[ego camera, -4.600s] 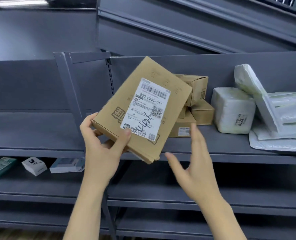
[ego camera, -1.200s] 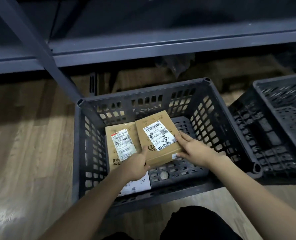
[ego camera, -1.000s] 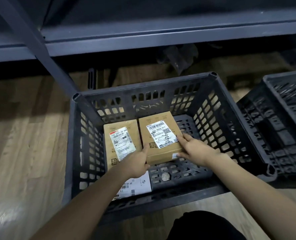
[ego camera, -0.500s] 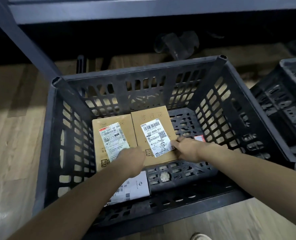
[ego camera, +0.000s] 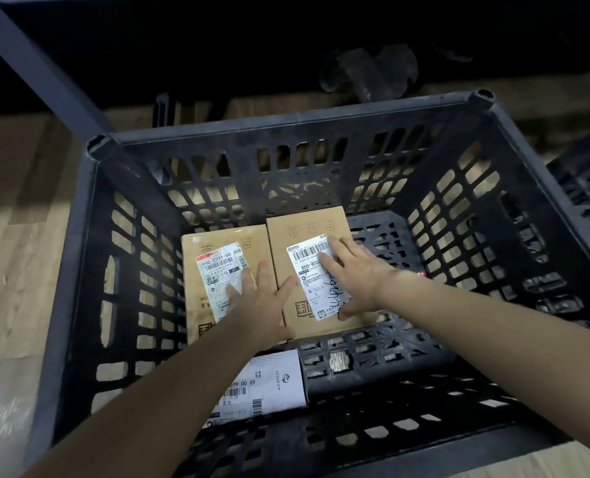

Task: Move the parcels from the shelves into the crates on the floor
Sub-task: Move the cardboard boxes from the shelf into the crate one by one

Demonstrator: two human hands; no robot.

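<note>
Nearest, at 6 o'clock in the black crate (ego camera: 79, 270): a white parcel (ego camera: 276, 384) lying flat on the crate floor, label up, partly hidden under the left forearm.

Just beyond, at centre: two brown cardboard boxes flat on the crate floor, side by side and touching along their long edges. Left box (ego camera: 197, 298) towards 9 o'clock, white label reading 940 E591-00 008. Right box (ego camera: 307, 229) towards 12 o'clock, label reading 855-855, the rest covered, with handwriting across it.

Left hand (ego camera: 262, 305) spread flat, fingers straight and apart, laid across the seam between the two boxes, fingertips on the left box's label. Nothing gripped there.

Right hand (ego camera: 352, 274) also flat, fingers straight, resting on the right box's label, thumb down near the box's near right corner. Pressing rather than clutching.

At 3 o'clock, just beside the crate: the edge of a second black crate (ego camera: 587, 181), contents out of view.

Farther off, from 10 to 11 o'clock: a grey shelf upright (ego camera: 45, 70) slanting down to the wooden floor (ego camera: 10, 270). At 12 o'clock, dark crumpled plastic wrap (ego camera: 369, 70) under the shelving.
</note>
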